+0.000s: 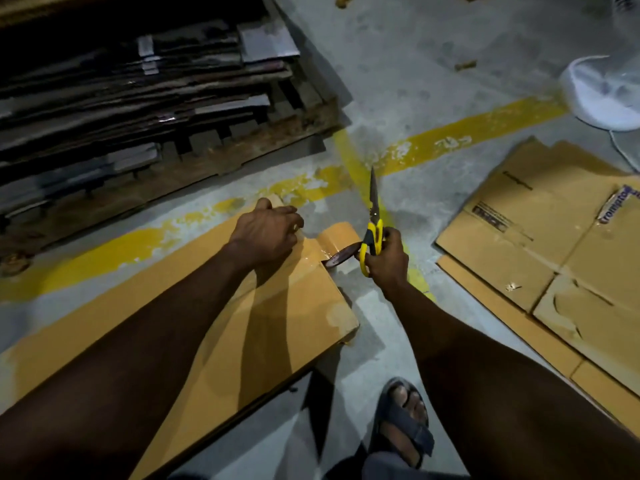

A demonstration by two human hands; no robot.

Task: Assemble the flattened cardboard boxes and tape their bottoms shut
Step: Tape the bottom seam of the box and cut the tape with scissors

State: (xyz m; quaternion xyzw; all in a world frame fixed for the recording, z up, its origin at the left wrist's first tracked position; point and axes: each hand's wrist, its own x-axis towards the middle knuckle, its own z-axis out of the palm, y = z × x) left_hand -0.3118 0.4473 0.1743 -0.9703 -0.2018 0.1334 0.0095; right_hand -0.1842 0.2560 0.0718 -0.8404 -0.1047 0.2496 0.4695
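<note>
Right hand [386,259] grips yellow scissors [373,216] at centre frame; left hand [265,233] lies on the box [214,341], grip I cannot tell.

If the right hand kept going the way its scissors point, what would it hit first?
Likely only the grey concrete floor: the right hand points its yellow-handled scissors toward crossing yellow painted stripes there; depth unclear.

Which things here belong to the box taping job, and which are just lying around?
Job: cardboard box held by the left hand; tape roll; yellow scissors in the right hand; flattened boxes waiting on the right.
Lying about: wooden pallet with its stack; white fan base; brown scrap on the floor.
</note>
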